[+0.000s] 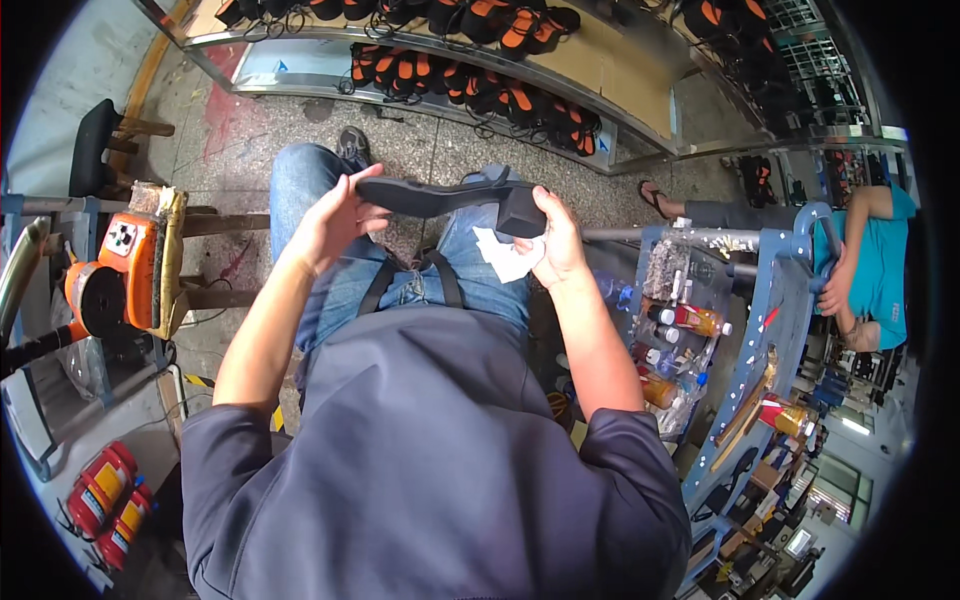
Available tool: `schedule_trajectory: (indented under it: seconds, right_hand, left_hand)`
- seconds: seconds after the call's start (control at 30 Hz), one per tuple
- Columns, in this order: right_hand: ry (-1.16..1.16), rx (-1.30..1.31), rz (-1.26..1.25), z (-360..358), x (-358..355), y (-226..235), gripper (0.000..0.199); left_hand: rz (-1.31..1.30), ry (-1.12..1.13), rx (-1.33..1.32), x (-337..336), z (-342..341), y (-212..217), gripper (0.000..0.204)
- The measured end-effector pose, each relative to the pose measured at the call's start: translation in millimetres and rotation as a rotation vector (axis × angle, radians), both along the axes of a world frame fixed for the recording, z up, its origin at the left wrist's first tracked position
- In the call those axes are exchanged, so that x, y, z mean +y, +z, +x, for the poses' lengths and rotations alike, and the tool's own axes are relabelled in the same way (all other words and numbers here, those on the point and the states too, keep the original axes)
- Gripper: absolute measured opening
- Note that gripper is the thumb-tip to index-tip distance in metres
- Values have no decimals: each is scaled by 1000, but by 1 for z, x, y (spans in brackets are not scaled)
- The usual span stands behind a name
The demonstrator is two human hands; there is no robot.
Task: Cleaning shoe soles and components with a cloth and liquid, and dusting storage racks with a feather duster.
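I hold a black shoe sole (445, 197) level over my lap, its thick heel end to the right. My left hand (335, 218) grips the thin toe end. My right hand (555, 240) grips the heel block and also pinches a crumpled white cloth (503, 255) beneath it. My blue-jeaned legs (300, 180) and dark apron straps lie below the sole.
A metal rack (640, 120) with several black-and-orange soles (470, 85) runs across the top. An orange machine (130, 265) stands at the left, red extinguishers (105, 490) at lower left. A blue cart (770, 300) with bottles (680, 320) stands right, and another person in a teal shirt (880, 270) sits beyond.
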State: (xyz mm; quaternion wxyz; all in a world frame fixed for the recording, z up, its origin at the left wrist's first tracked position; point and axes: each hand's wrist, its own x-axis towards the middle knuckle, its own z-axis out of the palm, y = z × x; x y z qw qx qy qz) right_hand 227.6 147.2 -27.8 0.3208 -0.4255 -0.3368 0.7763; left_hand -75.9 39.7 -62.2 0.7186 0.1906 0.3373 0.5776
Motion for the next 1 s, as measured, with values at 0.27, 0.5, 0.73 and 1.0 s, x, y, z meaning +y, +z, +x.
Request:
schedule_trajectory:
  seconds: [0.27,0.5,0.73,1.0]
  right_hand:
    - [-5,372,-142,9,-11,-36,25]
    - [-49,137,105,5,-19,-30,34]
    - [19,108,179,0,-32,-20,47]
    - [-46,86,80,-18,-51,7,55]
  left_hand:
    - [-19,257,-67,-13,35,-20,47]
    - [-54,264,-202,-11,39,-12,50]
    - [-53,340,-292,-10,44,-2,57]
    - [4,402,-41,-4,48,14,48]
